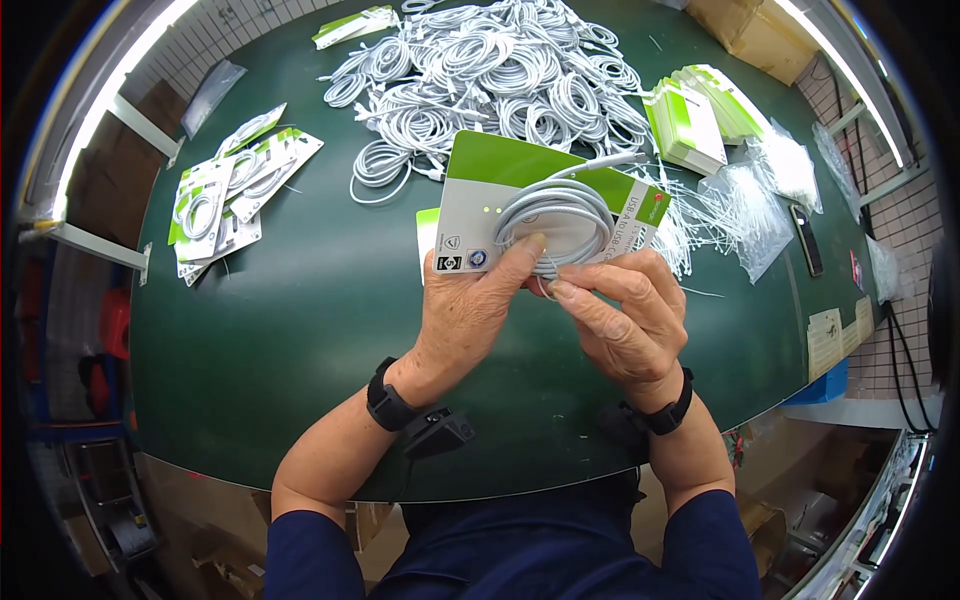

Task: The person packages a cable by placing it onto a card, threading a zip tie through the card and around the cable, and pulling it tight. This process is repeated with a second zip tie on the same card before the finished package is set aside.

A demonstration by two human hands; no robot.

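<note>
In front of me, my left hand (457,315) is closed on a green and white packaging card (475,160), its thumb pressing a coiled white cable (604,225) flat against the card's face. One plug end of the cable sticks out past the card's upper right. My right hand (637,318) is at the lower edge of the coil, thumb and forefinger pinched together on a thin white cable tie (544,290) that loops below the card. Part of the tie is hidden by the fingers. Behind the card, another green-edged card (427,222) shows at the left.
A big heap of coiled white cables (490,70) covers the far middle. Carded cables (205,205) lie at left. To the right are stacked blank-looking cards (690,125), loose white cable ties (685,225), clear plastic bags (745,205) and a phone (806,240).
</note>
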